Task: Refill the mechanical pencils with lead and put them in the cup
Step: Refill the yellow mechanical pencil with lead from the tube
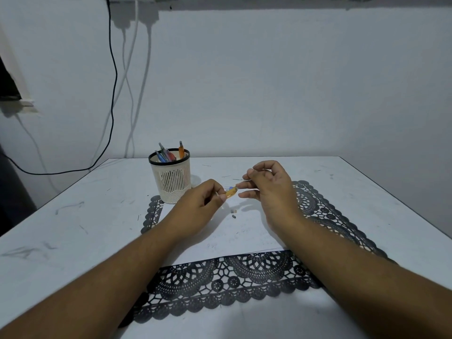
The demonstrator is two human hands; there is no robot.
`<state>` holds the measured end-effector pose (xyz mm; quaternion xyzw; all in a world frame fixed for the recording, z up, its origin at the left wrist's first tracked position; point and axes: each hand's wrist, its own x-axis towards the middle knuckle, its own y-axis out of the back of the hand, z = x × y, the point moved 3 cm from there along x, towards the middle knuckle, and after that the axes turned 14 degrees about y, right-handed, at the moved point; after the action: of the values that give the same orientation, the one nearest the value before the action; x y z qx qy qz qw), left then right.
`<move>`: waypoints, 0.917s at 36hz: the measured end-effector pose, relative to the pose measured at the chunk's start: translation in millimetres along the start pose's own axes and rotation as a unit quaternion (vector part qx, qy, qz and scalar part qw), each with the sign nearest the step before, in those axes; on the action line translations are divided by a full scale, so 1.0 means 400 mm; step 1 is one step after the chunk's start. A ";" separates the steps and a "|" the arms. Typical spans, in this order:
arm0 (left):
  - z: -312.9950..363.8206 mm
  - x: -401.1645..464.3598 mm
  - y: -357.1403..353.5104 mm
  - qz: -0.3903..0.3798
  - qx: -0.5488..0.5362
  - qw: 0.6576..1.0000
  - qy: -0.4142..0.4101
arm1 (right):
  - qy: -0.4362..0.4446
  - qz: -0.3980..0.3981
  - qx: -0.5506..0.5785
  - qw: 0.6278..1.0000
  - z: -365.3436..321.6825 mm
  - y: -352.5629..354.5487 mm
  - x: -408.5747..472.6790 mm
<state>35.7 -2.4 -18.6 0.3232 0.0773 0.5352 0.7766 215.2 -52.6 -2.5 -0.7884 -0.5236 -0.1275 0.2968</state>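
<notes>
White table [73, 216], near edge cut off by the frame. Black lace mat [232, 277], middle hidden under 1 white sheet of paper [227, 238]. 1 slatted cup [172, 177] at the mat's far left corner, holding about 4 pencils [168, 154], lower parts hidden. Left hand [198, 206] curled around 1 orange pencil [231, 192], tip end hidden in the fist. Right hand [266, 182] pinching 1 thin lead [238, 179], barely visible, just above the pencil's open end. 2 small caps [233, 214] on the paper, too small to identify.
</notes>
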 end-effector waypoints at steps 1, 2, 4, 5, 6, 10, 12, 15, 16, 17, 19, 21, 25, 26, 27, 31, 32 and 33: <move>0.000 0.001 0.001 0.001 -0.004 1.000 0.000 | -0.001 -0.002 0.000 1.000 -0.001 -0.001 -0.002; 0.001 0.001 0.001 0.003 -0.007 1.000 0.000 | -0.001 -0.004 -0.003 1.000 -0.001 -0.001 -0.003; 0.001 0.002 0.004 0.006 -0.010 1.000 0.000 | -0.001 -0.011 -0.019 1.000 -0.001 -0.003 -0.008; 0.001 0.002 0.006 0.008 -0.010 1.000 -0.001 | -0.001 -0.015 -0.029 0.999 -0.002 -0.005 -0.011; 0.002 0.001 0.007 0.010 -0.008 1.000 -0.002 | -0.001 -0.020 -0.040 0.999 -0.002 -0.006 -0.014; -0.003 0.004 0.008 0.016 -0.008 1.000 -0.002 | 0.004 -0.045 -0.071 0.996 -0.005 -0.011 -0.023; -0.005 0.007 0.009 0.018 -0.007 1.000 -0.002 | 0.007 -0.049 -0.083 0.995 -0.005 -0.011 -0.025; -0.004 0.008 0.009 0.018 -0.012 1.000 -0.002 | 0.011 -0.064 -0.103 0.992 -0.002 -0.010 -0.027; -0.003 0.008 0.009 0.018 -0.013 1.000 -0.001 | 0.012 -0.070 -0.110 0.991 0.000 -0.010 -0.028; -0.003 0.008 0.008 0.018 -0.013 1.000 -0.001 | 0.013 -0.076 -0.117 0.990 0.001 -0.010 -0.028; -0.003 0.006 0.008 0.018 -0.014 1.000 -0.001 | 0.017 -0.090 -0.130 0.987 0.004 -0.010 -0.030; -0.004 0.005 0.009 0.018 -0.017 1.000 -0.001 | 0.023 -0.102 -0.143 0.984 0.006 -0.010 -0.032; -0.004 0.004 0.013 0.022 -0.018 1.000 -0.003 | 0.047 -0.115 -0.175 0.977 0.003 -0.012 -0.036; -0.003 0.005 0.013 0.024 -0.018 1.000 -0.003 | 0.052 -0.117 -0.184 0.975 0.003 -0.011 -0.035; -0.003 0.004 0.014 0.025 -0.020 0.999 -0.003 | 0.062 -0.119 -0.200 0.971 0.003 -0.009 -0.033; -0.003 0.005 0.017 0.035 -0.025 0.999 0.001 | 0.186 -0.165 -0.375 0.893 -0.002 -0.002 -0.017; -0.004 0.005 0.018 0.036 -0.028 0.999 0.003 | 0.200 -0.181 -0.414 0.870 -0.007 -0.005 -0.016; -0.004 0.004 0.019 0.038 -0.033 0.999 0.005 | 0.203 -0.193 -0.449 0.849 -0.012 -0.008 -0.015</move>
<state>29.8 1.4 -14.9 0.2970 0.0512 0.5679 0.7660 210.4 -59.0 -0.7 -0.6749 -0.4791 -0.5609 -0.0200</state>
